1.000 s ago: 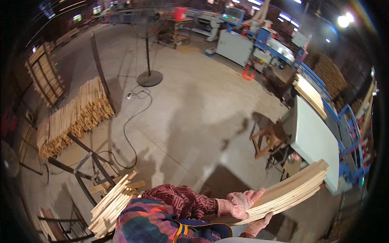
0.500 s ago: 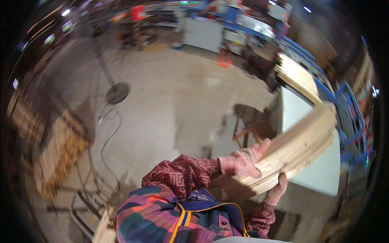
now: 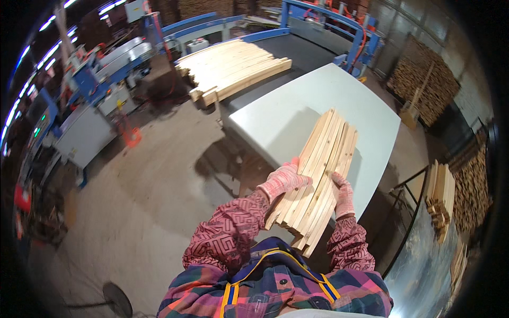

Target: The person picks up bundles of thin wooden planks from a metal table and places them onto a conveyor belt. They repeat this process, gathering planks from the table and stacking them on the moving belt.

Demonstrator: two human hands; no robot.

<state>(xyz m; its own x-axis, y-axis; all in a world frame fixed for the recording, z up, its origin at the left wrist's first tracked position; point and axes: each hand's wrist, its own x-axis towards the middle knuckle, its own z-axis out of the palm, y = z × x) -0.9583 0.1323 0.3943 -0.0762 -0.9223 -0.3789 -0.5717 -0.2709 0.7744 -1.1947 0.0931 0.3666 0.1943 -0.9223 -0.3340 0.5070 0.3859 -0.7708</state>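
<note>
A bundle of long, pale wooden strips lies side by side between my hands, its far part over a white tabletop and its near ends toward my body. My left hand, in a pink glove, grips the bundle's left edge with the thumb on top. At the right edge my right hand, gloved too with bare fingertips showing, closes on the strips. The near ends are uneven. The fingers under the wood are hidden.
Beyond the white top, more strips lie on a dark machine bed beside a blue frame. At right stand a metal-topped table with a few strips and a large wood stack. Grey machinery fills the left.
My view has swung to the right, bringing the white tabletop to the middle. The bundle, still in both hands, now points away from me over that top.
</note>
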